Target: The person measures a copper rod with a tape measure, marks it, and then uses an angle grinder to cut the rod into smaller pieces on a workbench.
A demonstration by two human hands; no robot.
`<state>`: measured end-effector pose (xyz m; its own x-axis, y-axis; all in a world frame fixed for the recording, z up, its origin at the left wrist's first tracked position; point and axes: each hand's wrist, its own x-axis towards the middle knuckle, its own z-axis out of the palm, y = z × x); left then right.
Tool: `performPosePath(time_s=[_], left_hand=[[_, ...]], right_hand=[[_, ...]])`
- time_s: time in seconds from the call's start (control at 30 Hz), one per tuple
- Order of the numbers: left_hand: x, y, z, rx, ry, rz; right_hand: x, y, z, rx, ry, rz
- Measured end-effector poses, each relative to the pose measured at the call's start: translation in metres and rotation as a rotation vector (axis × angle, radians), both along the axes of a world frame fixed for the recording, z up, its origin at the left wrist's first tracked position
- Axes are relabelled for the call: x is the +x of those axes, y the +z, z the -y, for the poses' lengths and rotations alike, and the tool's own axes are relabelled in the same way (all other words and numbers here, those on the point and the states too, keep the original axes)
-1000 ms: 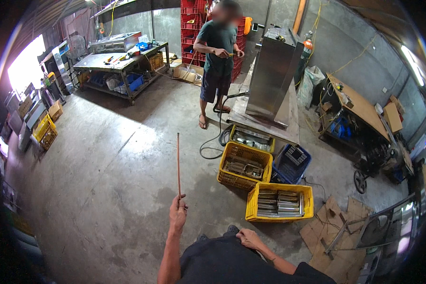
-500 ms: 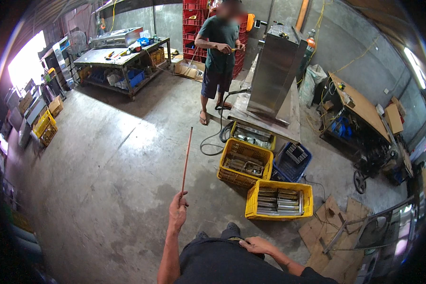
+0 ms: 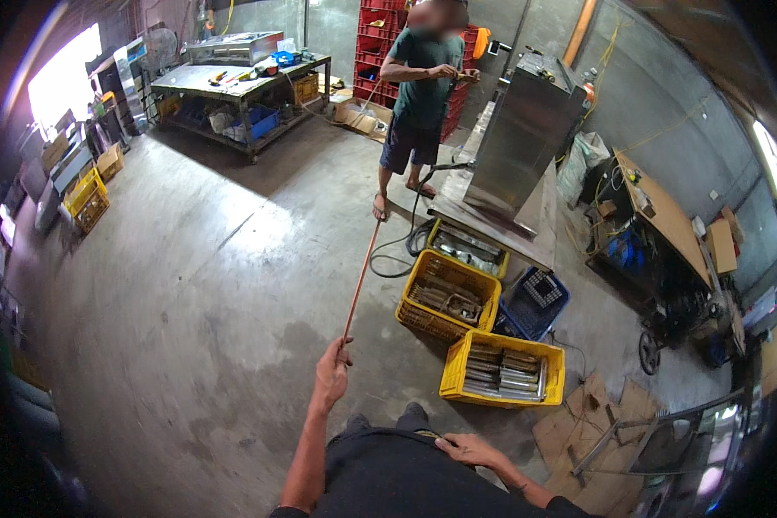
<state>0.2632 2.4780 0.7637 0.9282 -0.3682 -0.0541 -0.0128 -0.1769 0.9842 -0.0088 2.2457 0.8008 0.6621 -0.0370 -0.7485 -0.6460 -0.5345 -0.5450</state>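
My left hand [image 3: 332,375] is closed round the lower end of a thin reddish rod [image 3: 360,281]. The rod slants up and slightly right over the concrete floor, and its far tip overlaps the other person's foot in the picture. At my waist, my right hand [image 3: 468,449] is closed against the edge of my dark shirt [image 3: 406,483]. A small yellowish patch shows beside its fingertips; what they grip is hidden. To the right of the rod stands a yellow crate [image 3: 502,399] of metal pieces, with another yellow crate [image 3: 436,324] behind it.
Another person [image 3: 419,95] stands ahead, handling a small object. Beside them a tall metal box [image 3: 527,134] stands on a table [image 3: 540,229]. A blue crate [image 3: 514,324] adjoins the yellow ones. A black cable [image 3: 397,269] loops on the floor. Cardboard [image 3: 570,423] lies right; a workbench [image 3: 177,82] stands far left.
My view has shifted a little left. The rod has swung slightly right, tilting more, with my left hand still round it. The other person's hands have moved slightly; my right hand stays at my waist.
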Motion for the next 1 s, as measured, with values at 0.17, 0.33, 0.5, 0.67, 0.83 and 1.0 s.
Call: performPosePath(time_s=[0.17, 0.33, 0.5, 0.67, 0.83, 1.0], left_hand=[[0.003, 0.010, -0.007, 0.015, 0.032, -0.050], [0.004, 0.012, -0.017, -0.010, 0.086, -0.056], [0.010, 0.009, -0.033, 0.048, 0.124, -0.018], [0.026, -0.029, -0.057, -0.014, 0.204, -0.021], [0.032, -0.014, -0.085, 0.059, 0.229, -0.050], [0.045, -0.002, -0.109, 0.154, 0.282, -0.116]], right_hand=[[-0.001, -0.006, 0.000, -0.075, 0.107, 0.085], [0.017, 0.008, -0.009, -0.053, 0.076, -0.095], [0.014, -0.011, -0.009, -0.055, 0.184, -0.024], [0.050, -0.021, -0.018, -0.062, 0.231, -0.076], [0.097, 0.010, -0.034, -0.033, 0.346, -0.137], [0.138, -0.006, -0.052, 0.000, 0.445, 0.078]])
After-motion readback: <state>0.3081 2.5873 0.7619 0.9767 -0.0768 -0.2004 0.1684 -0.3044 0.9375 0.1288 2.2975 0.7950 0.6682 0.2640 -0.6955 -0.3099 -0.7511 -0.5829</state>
